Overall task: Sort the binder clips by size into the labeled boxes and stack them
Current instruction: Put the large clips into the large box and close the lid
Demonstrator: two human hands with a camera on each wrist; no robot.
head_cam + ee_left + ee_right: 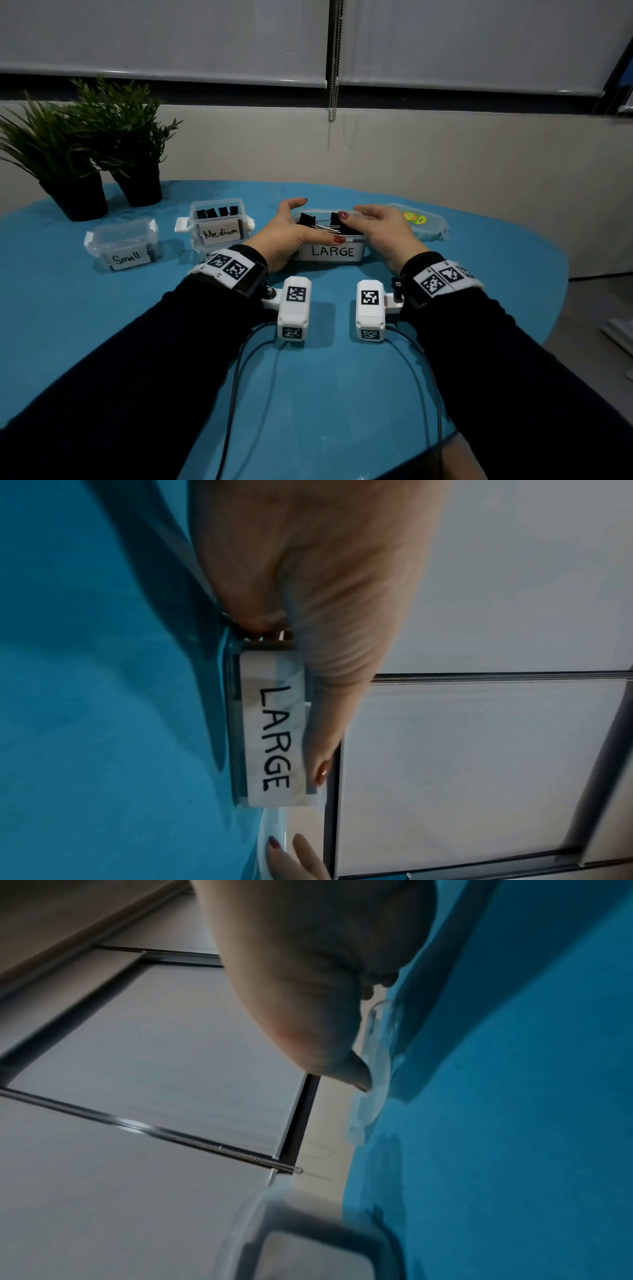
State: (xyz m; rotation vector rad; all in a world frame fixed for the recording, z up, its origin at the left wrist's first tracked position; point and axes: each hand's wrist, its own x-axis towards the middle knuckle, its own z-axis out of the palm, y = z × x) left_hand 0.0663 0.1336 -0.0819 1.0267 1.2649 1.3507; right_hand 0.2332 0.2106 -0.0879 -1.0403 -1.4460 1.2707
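Observation:
The clear LARGE box [332, 252] stands open mid-table with black binder clips [310, 220] inside. My left hand [298, 224] cups its left end: the thumb lies along the front rim above the label [274, 737], and the fingers curl over the far left corner. My right hand [371, 224] grips the right end, thumb over the rim and fingers down the side. The Medium box [219, 228] is open and holds several black clips. The Small box [123, 245] has its lid on. The wrist views show mostly palm and thumb.
A clear lid [423, 222] with a sticker lies right of the LARGE box. Two potted plants [85, 164] stand at the back left. The blue table [325, 377] has a rounded edge at the right, and cables run from my wrist cameras toward me.

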